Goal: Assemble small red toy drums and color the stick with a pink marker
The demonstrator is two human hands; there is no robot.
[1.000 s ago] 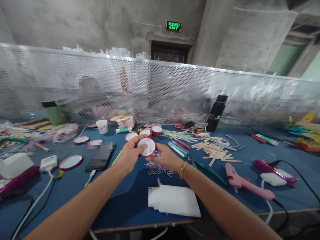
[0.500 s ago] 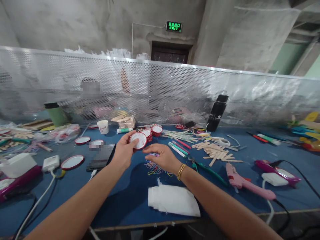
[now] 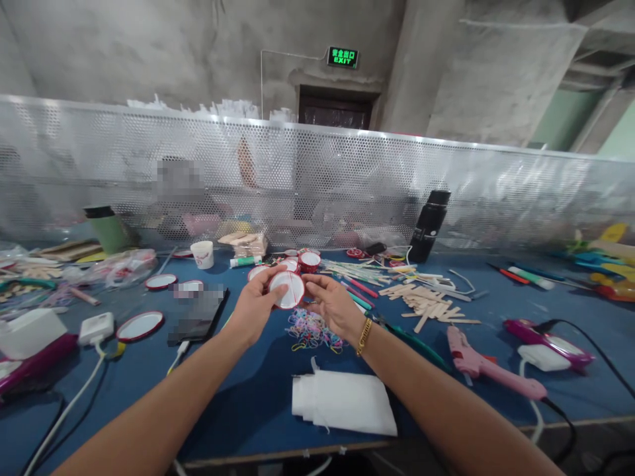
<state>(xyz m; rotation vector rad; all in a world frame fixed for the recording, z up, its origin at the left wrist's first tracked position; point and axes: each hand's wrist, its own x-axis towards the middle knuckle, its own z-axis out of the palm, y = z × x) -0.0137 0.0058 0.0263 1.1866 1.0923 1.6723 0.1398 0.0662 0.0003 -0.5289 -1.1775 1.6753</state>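
My left hand (image 3: 254, 305) is closed round a small round red-rimmed cup (image 3: 286, 290), its white face turned toward me with thin lines crossing it. My right hand (image 3: 334, 305) touches the cup's right edge, its fingers pinched at the rim; whether they hold a band I cannot make out. Both hands hover above a loose heap of coloured rubber bands (image 3: 310, 329) on the blue table (image 3: 248, 390). More red-rimmed cups (image 3: 310, 258) stand just behind the hands.
A white cloth bag (image 3: 343, 402) lies near the front edge. A pink glue gun (image 3: 483, 363), wooden sticks (image 3: 426, 299), pens (image 3: 361, 285) and a black bottle (image 3: 427, 225) are to the right. Red-rimmed round mirrors (image 3: 141, 325), a phone (image 3: 198, 315), chargers and a green cup (image 3: 106, 227) are left. A perforated metal screen (image 3: 347, 178) closes the back.
My right hand came up off the rubber band heap and back to the cup's right rim. My left hand shifted the cup slightly right and toward me.
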